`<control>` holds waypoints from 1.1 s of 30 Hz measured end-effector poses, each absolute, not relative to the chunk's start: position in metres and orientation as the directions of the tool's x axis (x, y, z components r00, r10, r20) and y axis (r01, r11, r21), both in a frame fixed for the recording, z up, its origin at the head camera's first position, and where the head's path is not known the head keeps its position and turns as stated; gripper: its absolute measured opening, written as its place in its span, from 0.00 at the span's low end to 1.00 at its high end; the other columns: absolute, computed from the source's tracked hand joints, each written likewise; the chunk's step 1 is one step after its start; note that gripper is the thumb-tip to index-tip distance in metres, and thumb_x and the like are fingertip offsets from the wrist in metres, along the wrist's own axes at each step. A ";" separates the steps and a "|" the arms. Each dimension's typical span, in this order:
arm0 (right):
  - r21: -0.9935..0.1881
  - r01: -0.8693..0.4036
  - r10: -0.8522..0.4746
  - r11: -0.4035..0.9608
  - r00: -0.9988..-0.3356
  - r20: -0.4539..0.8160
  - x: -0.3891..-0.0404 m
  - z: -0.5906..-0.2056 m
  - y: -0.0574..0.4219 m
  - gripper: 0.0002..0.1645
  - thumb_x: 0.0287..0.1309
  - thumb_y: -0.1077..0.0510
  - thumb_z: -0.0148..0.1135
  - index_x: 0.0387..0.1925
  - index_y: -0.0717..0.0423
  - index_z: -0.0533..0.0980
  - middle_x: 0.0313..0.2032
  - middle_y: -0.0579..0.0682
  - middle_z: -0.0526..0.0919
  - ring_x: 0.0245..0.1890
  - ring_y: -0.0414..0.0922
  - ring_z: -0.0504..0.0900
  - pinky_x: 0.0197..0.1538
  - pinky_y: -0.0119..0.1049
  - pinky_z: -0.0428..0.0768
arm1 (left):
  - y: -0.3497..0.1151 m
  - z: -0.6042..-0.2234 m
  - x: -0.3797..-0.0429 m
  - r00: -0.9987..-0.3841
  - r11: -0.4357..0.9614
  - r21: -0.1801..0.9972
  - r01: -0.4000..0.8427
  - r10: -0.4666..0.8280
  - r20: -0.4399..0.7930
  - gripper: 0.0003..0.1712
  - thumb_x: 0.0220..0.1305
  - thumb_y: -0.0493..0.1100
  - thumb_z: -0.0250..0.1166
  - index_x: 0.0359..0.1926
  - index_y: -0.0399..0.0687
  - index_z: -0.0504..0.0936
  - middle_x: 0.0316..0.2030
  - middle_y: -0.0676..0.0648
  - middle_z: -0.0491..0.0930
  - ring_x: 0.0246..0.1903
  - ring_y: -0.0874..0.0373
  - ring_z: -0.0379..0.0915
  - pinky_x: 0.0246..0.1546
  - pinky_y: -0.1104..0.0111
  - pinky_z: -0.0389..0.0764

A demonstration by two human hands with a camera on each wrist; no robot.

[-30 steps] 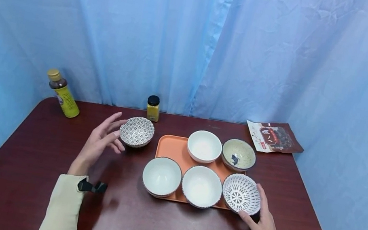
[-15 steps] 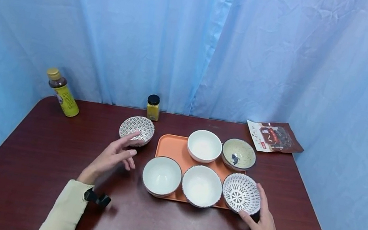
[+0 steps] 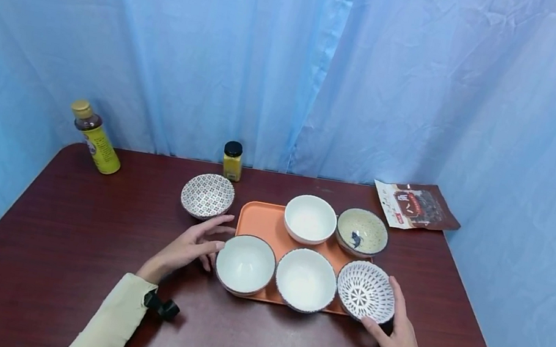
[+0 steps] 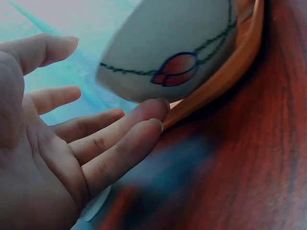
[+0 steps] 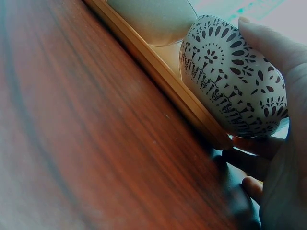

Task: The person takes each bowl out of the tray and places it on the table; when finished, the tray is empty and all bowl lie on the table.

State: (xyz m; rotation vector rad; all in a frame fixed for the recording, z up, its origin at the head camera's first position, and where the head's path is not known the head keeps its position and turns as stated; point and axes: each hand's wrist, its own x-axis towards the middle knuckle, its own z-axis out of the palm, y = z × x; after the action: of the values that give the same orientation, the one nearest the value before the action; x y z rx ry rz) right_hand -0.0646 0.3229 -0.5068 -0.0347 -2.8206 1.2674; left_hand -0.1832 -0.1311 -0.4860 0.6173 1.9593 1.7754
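Note:
My left hand (image 3: 188,249) is beside the plain pale bowl (image 3: 245,265) at the tray's left end, its fingers spread and fairly straight. In the left wrist view, two fingertips reach the lower side of this bowl (image 4: 192,45), which has a red-and-blue motif outside; whether they touch is unclear. My right hand (image 3: 402,338) holds the dark-and-white patterned bowl (image 3: 366,291) at the tray's right end. Its thumb lies along the rim, with other fingers low by the bowl and tray corner in the right wrist view. Under the bowls is an orange tray (image 3: 263,220).
Between those two stands another white bowl (image 3: 305,281). Behind are a plain white bowl (image 3: 309,219) and a speckled bowl (image 3: 362,232). Off the tray sit a small patterned bowl (image 3: 207,195), a yellow jar (image 3: 232,162), a bottle (image 3: 97,138) and a food pouch (image 3: 416,206).
My left hand has moved right and toward me, from beside the small patterned bowl to the tray's left end. My right hand stays at its bowl.

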 end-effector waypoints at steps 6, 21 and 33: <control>-0.736 0.004 0.046 0.677 -0.998 0.036 -0.065 -0.507 0.323 0.60 0.61 0.51 0.67 0.81 0.38 0.38 0.79 0.57 0.50 0.75 0.42 0.54 0.66 0.40 0.64 | -0.126 -0.491 -0.183 -0.803 0.100 0.994 0.032 0.595 -0.034 0.37 0.74 0.41 0.55 0.79 0.44 0.52 0.71 0.29 0.64 0.27 0.58 0.79 0.23 0.55 0.85; -0.752 0.023 0.041 0.659 -0.999 0.005 -0.067 -0.509 0.324 0.60 0.62 0.50 0.66 0.81 0.42 0.36 0.79 0.61 0.46 0.74 0.64 0.54 0.65 0.66 0.62 | -0.121 -0.504 -0.180 -0.752 0.061 0.997 -0.042 0.655 -0.072 0.38 0.73 0.40 0.57 0.79 0.50 0.53 0.74 0.31 0.59 0.20 0.57 0.81 0.23 0.55 0.87; -0.762 0.021 0.036 0.647 -0.999 0.004 -0.068 -0.509 0.324 0.60 0.63 0.50 0.66 0.81 0.42 0.35 0.79 0.62 0.45 0.75 0.67 0.52 0.65 0.69 0.61 | -0.124 -0.513 -0.180 -0.705 -0.091 0.989 -0.119 0.709 -0.020 0.38 0.73 0.35 0.55 0.79 0.48 0.52 0.72 0.28 0.58 0.24 0.51 0.86 0.26 0.51 0.88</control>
State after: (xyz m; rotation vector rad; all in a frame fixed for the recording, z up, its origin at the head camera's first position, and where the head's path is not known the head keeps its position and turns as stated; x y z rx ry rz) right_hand -0.0678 0.3239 -0.5091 -0.0491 -2.8338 1.3117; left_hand -0.1802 -0.1239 -0.5133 0.6479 1.6085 1.8536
